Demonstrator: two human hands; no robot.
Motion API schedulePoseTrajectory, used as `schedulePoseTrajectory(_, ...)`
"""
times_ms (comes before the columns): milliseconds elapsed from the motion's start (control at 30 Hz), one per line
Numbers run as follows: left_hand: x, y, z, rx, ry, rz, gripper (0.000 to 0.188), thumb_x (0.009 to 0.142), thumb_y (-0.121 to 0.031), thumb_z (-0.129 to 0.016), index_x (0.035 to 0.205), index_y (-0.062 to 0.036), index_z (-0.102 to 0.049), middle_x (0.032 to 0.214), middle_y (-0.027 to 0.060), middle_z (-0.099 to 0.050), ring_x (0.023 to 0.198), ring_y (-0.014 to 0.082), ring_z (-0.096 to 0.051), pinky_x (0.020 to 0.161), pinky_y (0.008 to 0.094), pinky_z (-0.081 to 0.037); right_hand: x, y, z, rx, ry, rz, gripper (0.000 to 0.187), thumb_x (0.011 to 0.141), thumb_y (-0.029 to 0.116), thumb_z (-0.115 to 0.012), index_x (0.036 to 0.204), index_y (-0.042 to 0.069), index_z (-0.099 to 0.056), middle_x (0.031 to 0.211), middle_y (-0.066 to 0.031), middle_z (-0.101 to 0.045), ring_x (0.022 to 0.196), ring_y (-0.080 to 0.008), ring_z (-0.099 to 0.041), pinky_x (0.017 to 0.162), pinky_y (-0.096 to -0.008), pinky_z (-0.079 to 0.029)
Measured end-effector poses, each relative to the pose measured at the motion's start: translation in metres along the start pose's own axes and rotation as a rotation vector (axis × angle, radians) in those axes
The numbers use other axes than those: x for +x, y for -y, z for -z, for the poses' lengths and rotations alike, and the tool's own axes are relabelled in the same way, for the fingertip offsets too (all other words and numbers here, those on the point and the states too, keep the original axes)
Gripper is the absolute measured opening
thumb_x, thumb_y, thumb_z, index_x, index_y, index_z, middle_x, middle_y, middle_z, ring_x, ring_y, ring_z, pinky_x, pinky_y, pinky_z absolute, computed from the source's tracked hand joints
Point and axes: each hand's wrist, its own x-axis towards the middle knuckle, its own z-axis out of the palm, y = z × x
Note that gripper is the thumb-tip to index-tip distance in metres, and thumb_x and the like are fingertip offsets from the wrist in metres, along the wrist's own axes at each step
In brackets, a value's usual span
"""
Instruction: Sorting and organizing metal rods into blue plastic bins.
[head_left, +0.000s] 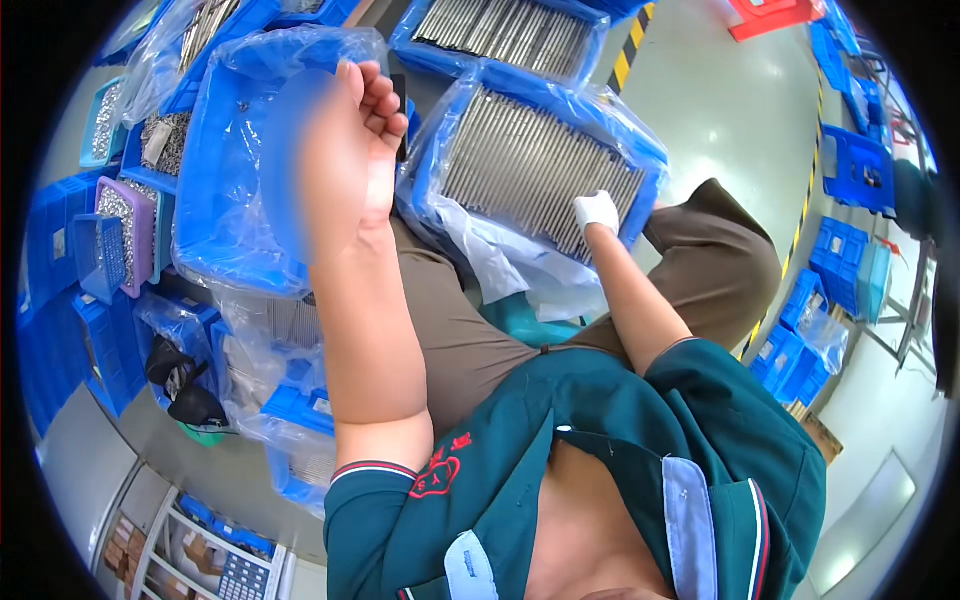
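Observation:
My left hand (378,105) is bare and raised close to the camera, over the right edge of a large blue bin (215,80) lined with clear plastic. Its fingers are loosely bent and apart, and nothing shows in them; a blurred patch hides part of the hand. Lower down, my right hand (597,210) wears a white glove and rests on the right part of a row of thin metal rods (530,165). Those rods lie side by side in a plastic-lined blue bin (645,150) between my knees. The gloved fingers are bunched and too indistinct to read.
Another blue bin of metal rods (500,35) stands just beyond. At the left are a purple tray (150,225) of small shiny parts and several stacked blue bins. Yellow-black floor tape (632,45) runs at the far right, and a red bin (770,15) sits beyond it.

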Motion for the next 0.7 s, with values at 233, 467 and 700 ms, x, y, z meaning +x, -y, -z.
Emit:
schedulePoseTrajectory(233, 0.002, 0.022, -0.028, -0.013, 0.106, 0.004, 0.022, 0.081, -0.023, -0.069, 0.088, -0.0034, -0.062, 0.077, 0.0045, -0.060, 0.070, 0.0138, -0.054, 0.062, 0.0260, -0.044, -0.034, 0.002, 0.036, -0.143, -0.106, -0.098, 0.031, 0.072, 0.019, -0.057, 0.096, 0.001, -0.063, 0.101, -0.0216, -0.063, 0.097, -0.0355, -0.061, 0.083, -0.0404, -0.050)
schedulePoseTrajectory(467, 0.000, 0.032, -0.042, -0.062, 0.054, 0.063, 0.014, 0.080, -0.023, -0.070, 0.083, -0.0109, -0.063, 0.074, 0.0005, -0.063, 0.064, 0.0123, -0.059, 0.057, 0.0232, -0.045, -0.016, -0.004, 0.025, -0.112, -0.057, -0.293, 0.031, 0.070, 0.020, -0.062, 0.095, 0.002, -0.064, 0.105, -0.0214, -0.062, 0.097, -0.0337, -0.062, 0.082, -0.0412, -0.051)
schedulePoseTrajectory(700, -0.006, 0.026, -0.039, -0.107, 0.079, 0.039, 0.014, 0.080, -0.020, -0.070, 0.086, -0.0095, -0.063, 0.076, 0.0002, -0.063, 0.065, 0.0118, -0.059, 0.058, 0.0228, -0.046, 0.021, -0.017, 0.006, -0.243, -0.049, -0.189, 0.036, 0.070, 0.024, -0.063, 0.092, -0.004, -0.066, 0.098, -0.0234, -0.063, 0.095, -0.0359, -0.062, 0.076, -0.0450, -0.052)
